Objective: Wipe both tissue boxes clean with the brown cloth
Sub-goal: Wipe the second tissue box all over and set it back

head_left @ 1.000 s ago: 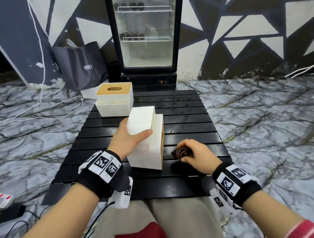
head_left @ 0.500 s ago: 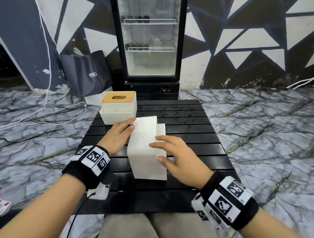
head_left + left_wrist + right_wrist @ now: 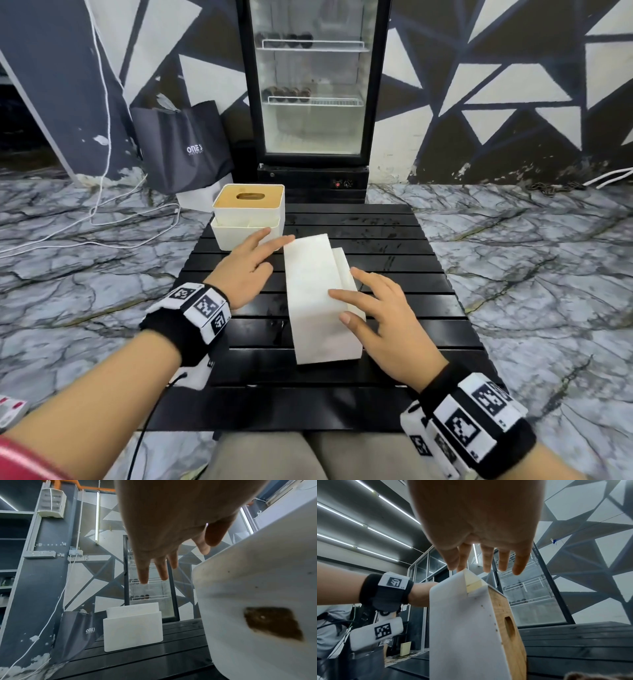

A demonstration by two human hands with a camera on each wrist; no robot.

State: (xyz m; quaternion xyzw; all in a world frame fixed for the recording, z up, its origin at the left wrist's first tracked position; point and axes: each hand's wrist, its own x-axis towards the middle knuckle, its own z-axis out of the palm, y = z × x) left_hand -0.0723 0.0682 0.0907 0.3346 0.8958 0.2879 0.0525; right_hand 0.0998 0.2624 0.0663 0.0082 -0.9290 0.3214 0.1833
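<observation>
The near tissue box (image 3: 322, 301) stands on its side at centre frame on my table (image 3: 394, 240), wooden lid facing right. My right hand (image 3: 387, 315) and left hand (image 3: 246, 274), both spread flat and empty, flank it, apparently to steady it. The second tissue box (image 3: 248, 214) sits upright, upper left. The brown cloth (image 3: 583, 676), a scrap at lower right in the right wrist view, lies ungrasped.

Even, bright indoor light from long white ceiling tubes (image 3: 368, 528); soft shadows, wide-angle bending at picture edges, close hands blurred.
</observation>
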